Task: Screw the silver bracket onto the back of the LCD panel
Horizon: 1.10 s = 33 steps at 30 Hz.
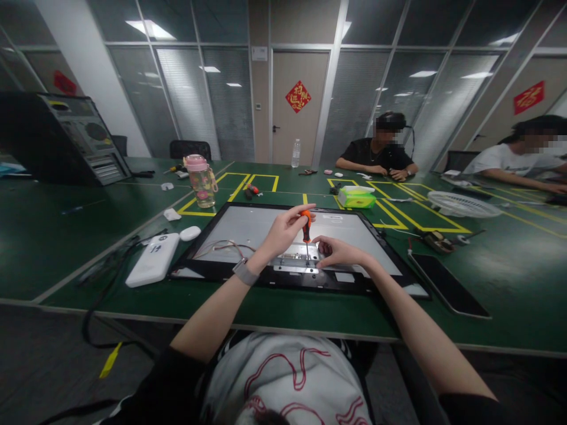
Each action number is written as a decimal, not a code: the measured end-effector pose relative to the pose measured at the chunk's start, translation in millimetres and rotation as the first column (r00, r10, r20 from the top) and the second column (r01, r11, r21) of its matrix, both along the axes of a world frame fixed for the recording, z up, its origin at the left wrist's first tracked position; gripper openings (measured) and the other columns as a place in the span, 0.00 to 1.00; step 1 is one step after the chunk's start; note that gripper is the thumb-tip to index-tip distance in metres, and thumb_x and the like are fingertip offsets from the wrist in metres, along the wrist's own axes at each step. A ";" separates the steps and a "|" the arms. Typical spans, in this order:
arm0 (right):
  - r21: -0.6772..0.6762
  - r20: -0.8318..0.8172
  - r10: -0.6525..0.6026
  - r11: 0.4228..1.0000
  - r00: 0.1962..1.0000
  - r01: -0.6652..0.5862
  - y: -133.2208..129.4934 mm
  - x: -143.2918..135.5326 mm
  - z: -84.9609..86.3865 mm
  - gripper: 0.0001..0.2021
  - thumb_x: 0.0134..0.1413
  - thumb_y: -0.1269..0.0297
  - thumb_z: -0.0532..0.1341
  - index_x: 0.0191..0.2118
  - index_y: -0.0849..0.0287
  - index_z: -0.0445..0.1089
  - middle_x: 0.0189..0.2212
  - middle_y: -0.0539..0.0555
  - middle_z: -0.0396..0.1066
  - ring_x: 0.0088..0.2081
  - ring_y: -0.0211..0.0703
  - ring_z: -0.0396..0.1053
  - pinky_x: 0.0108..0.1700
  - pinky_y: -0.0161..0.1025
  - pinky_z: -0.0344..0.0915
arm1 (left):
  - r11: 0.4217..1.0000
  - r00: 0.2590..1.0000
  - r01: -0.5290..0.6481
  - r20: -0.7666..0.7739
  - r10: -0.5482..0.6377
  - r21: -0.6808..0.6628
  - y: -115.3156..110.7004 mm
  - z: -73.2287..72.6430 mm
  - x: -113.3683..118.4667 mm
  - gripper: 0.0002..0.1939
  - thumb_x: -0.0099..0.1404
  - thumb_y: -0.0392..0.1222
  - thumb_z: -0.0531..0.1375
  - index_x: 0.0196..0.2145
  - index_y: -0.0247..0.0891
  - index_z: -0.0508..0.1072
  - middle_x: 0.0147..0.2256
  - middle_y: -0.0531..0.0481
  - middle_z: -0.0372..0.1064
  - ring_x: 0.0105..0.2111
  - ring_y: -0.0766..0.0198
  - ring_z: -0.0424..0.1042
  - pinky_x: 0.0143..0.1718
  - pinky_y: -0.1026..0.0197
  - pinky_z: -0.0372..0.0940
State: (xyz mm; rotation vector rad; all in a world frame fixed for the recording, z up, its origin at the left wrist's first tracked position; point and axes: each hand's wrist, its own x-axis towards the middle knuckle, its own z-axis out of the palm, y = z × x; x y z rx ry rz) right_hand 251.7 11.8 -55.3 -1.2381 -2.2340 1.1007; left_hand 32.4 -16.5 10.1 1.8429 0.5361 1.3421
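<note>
Two hands meet over the panel (252,221): the left hand (287,227) is closed on the handle of an upright screwdriver (306,227), its tip down at the metal bracket (287,269); the right hand (343,252) curves beside the shaft, thumb and fingers apart. Whether it touches the shaft is unclear. A strip of green desk (221,304) runs between panel and near edge. The power bank (153,260) lies just left of the panel, the phone (449,283) right. Beyond are a cup (202,184), a tissue pack (355,197), a bottle (296,154), two seated people and a door (299,133).

Bare table front (310,313), forearms (212,321) above
</note>
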 end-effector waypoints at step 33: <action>-0.011 -0.015 0.006 1.000 1.000 -0.006 0.4 -0.1 0.7 0.36 0.33 0.51 0.73 0.49 0.59 0.62 0.27 0.44 0.57 0.30 0.37 0.57 0.32 0.35 0.56 | 0.819 0.843 -0.512 -0.031 0.537 0.259 6.0 -11.7 -39.3 0.22 0.54 0.42 0.67 0.47 0.40 0.72 0.35 0.51 0.72 0.25 0.71 0.70 0.22 0.71 0.64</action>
